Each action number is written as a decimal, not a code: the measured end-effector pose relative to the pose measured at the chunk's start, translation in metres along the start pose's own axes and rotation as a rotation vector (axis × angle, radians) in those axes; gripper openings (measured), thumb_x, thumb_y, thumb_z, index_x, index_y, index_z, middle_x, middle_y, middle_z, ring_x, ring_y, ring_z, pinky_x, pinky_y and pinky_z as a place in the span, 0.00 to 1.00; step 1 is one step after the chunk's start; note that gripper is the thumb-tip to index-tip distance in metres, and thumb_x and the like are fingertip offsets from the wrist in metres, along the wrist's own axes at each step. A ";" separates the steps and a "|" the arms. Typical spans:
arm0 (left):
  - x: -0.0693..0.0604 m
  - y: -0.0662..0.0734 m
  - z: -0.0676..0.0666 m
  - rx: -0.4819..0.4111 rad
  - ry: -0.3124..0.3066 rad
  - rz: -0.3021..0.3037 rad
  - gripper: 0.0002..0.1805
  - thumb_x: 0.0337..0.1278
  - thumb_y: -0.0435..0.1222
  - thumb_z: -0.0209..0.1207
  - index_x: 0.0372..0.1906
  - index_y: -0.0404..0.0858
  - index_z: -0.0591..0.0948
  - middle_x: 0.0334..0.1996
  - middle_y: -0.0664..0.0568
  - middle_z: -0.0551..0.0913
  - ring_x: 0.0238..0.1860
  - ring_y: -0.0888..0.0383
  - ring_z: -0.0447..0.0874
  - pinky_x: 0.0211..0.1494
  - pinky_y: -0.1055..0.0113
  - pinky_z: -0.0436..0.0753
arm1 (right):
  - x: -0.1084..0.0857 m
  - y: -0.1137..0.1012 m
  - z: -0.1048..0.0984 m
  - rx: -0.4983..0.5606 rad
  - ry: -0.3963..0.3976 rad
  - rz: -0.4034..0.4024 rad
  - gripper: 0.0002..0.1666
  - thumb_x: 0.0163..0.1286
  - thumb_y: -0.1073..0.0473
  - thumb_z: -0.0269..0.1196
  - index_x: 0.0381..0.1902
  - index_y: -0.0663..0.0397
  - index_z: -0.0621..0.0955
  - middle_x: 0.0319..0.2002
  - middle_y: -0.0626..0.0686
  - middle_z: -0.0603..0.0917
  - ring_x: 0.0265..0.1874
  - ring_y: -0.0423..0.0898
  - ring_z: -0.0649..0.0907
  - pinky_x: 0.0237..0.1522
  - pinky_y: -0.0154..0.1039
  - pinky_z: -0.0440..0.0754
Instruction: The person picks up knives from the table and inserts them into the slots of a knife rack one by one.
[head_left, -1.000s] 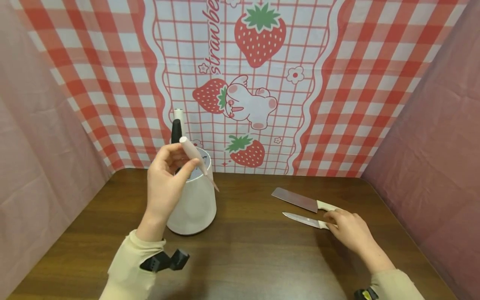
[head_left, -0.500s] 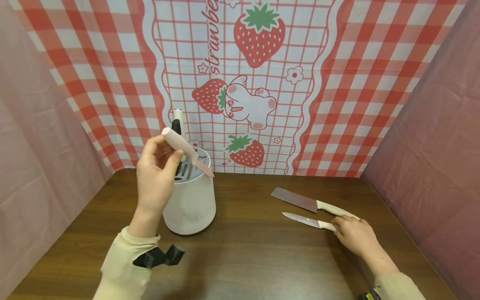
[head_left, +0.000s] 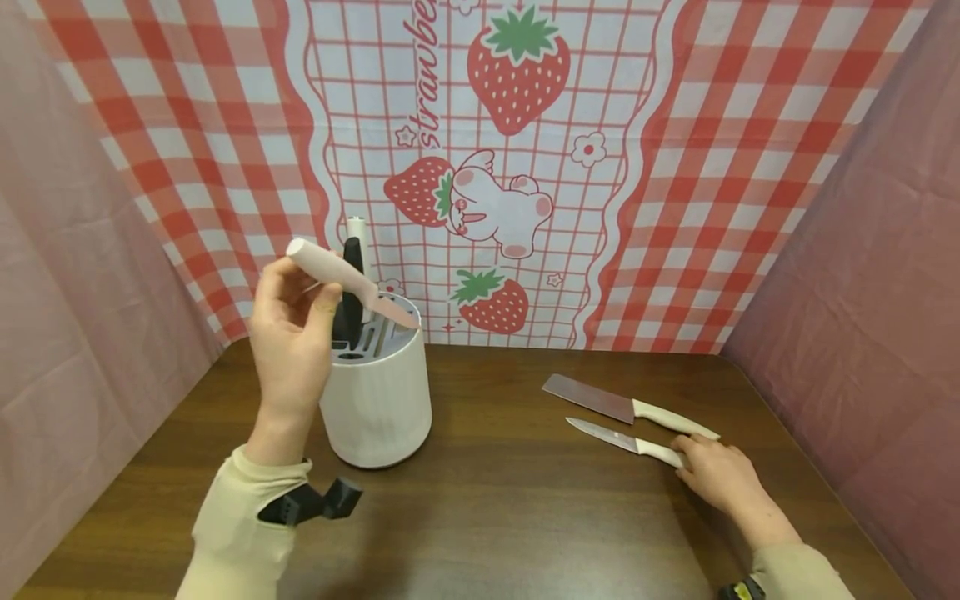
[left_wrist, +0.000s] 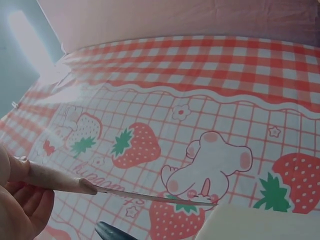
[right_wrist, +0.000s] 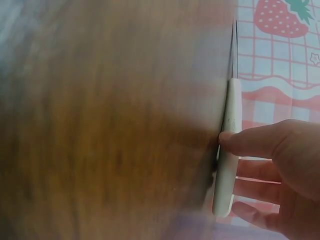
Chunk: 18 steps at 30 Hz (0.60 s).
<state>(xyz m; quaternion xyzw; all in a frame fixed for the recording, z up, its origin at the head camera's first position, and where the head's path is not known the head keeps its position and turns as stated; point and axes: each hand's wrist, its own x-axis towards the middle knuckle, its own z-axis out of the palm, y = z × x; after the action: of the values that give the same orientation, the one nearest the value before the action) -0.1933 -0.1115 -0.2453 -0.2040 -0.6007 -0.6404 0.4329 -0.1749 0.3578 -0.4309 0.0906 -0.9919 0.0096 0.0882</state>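
Note:
My left hand (head_left: 292, 350) pinches the pale handle of a small knife (head_left: 333, 271), with its blade pointing right over the rim of a white round knife block (head_left: 378, 417). In the left wrist view this knife (left_wrist: 60, 177) lies nearly level, its blade apart from the slots as far as I can tell. My right hand (head_left: 723, 475) grips the end of a cream handle of a second knife (head_left: 660, 452) on the table; in the right wrist view the thumb presses that handle (right_wrist: 227, 165) and the fingers sit on its other side. A cleaver (head_left: 592, 397) lies just behind.
A black handle (head_left: 352, 258) and a white-handled piece (head_left: 357, 227) stand upright in the block, which has several slots. The brown wooden table (head_left: 480, 517) ends at a strawberry-print checked cloth (head_left: 517, 292). Pink cloth hangs at both sides.
My left hand has drawn back left and up with its knife, whose blade tilts less steeply. My right hand has slid right along the second knife's handle; the knife's tip has lifted or shifted slightly.

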 end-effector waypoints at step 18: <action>0.001 -0.006 -0.003 0.194 0.015 0.080 0.17 0.52 0.26 0.58 0.47 0.23 0.73 0.42 0.54 0.78 0.42 0.61 0.77 0.48 0.72 0.76 | -0.002 -0.001 0.001 0.019 0.011 0.002 0.17 0.45 0.63 0.69 0.35 0.59 0.80 0.29 0.52 0.77 0.26 0.52 0.80 0.27 0.52 0.74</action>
<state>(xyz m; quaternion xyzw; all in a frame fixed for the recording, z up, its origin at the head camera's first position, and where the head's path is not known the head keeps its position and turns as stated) -0.1982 -0.1158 -0.2486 -0.1802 -0.6480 -0.5630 0.4802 -0.1727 0.3571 -0.4318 0.0901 -0.9914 0.0195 0.0926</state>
